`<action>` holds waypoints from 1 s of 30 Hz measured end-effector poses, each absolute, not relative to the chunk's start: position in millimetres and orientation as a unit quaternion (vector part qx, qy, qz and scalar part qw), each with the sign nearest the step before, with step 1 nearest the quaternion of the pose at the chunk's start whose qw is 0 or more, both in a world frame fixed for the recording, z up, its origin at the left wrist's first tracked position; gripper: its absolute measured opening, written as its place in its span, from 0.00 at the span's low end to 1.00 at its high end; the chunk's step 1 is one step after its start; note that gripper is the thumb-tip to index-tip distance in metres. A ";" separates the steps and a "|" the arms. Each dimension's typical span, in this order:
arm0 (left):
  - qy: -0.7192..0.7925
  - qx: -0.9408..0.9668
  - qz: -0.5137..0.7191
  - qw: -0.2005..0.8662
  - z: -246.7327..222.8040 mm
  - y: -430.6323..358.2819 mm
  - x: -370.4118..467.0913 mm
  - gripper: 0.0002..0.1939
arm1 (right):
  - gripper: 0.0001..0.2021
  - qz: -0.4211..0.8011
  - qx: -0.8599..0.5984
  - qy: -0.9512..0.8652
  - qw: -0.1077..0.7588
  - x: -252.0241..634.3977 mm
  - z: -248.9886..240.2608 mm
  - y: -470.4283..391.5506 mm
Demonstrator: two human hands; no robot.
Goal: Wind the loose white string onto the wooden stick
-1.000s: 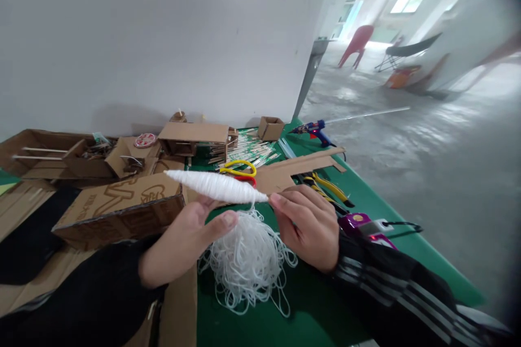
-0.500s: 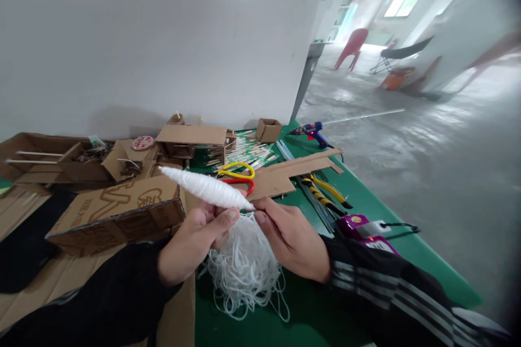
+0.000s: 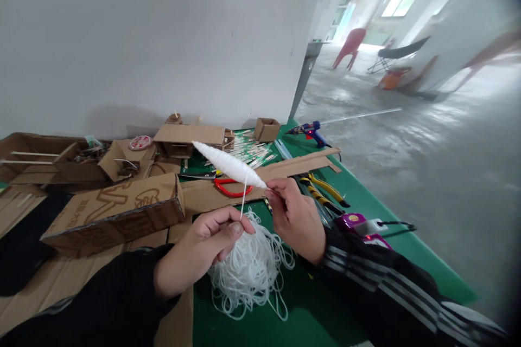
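My right hand (image 3: pixel 296 216) pinches the lower right tip of a spindle (image 3: pixel 230 165) wound thickly with white string. The spindle tilts, its far tip pointing up and to the left. A taut strand of string (image 3: pixel 243 198) runs down from the winding to my left hand (image 3: pixel 217 236), which is closed on it between thumb and fingers. Below both hands a loose heap of white string (image 3: pixel 254 271) lies on the green table (image 3: pixel 232 331). Red-handled scissors (image 3: pixel 231 191) rest behind the spindle, partly covered by it.
On the left stand a printed cardboard box (image 3: pixel 118 211) and an open cardboard box (image 3: pixel 28 152). Thin sticks (image 3: pixel 248 146) lie at the back. Toward the right edge are a glue gun (image 3: pixel 311 131), yellow-and-black pliers (image 3: pixel 325 192) and a purple device (image 3: pixel 354 223).
The spindle has moved up and right, now held by my right hand alone. My left hand has come off it and moved down, drawing a strand taut.
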State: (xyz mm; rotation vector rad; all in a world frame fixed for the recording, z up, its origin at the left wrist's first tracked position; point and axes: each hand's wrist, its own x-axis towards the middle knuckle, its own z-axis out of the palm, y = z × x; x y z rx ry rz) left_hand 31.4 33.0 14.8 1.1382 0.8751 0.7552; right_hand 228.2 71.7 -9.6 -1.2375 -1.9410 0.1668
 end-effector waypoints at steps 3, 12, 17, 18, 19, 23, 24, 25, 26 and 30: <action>0.395 0.511 0.338 0.685 14.6 33.7 29.7 0.12 | 0.03 0.092 -0.482 -0.767 0.414 229.0 -9.2 71.0; 0.419 0.458 0.377 0.687 12.5 37.5 29.4 0.12 | 0.07 0.144 -0.424 -0.774 0.448 226.3 -4.3 67.0; 0.412 0.452 0.398 0.685 10.9 36.5 30.9 0.14 | 0.14 0.193 -0.410 -0.789 0.416 226.0 -2.8 65.0; 0.404 0.454 0.400 0.686 9.9 35.9 30.8 0.14 | 0.15 0.209 -0.401 -0.794 0.407 226.3 -2.1 65.0; 0.397 0.456 0.403 0.687 8.8 35.3 30.7 0.13 | 0.16 0.227 -0.392 -0.797 0.398 226.6 -1.4 65.1; 0.394 0.461 0.426 0.671 5.6 34.7 29.4 0.12 | 0.13 0.291 -0.372 -0.798 0.376 227.7 -0.2 65.8; 0.399 0.461 0.429 0.667 5.3 35.2 29.0 0.13 | 0.09 0.300 -0.371 -0.795 0.375 228.0 -0.7 65.7; 0.403 0.461 0.430 0.664 5.1 35.9 28.7 0.14 | 0.07 0.302 -0.370 -0.792 0.379 228.2 -1.6 65.6; 0.406 0.461 0.430 0.661 5.1 36.8 28.4 0.15 | 0.06 0.294 -0.371 -0.791 0.387 228.5 -2.8 65.3; 0.410 0.476 0.413 0.659 5.6 38.9 28.5 0.21 | 0.02 0.216 -0.383 -0.803 0.403 228.9 -7.3 63.8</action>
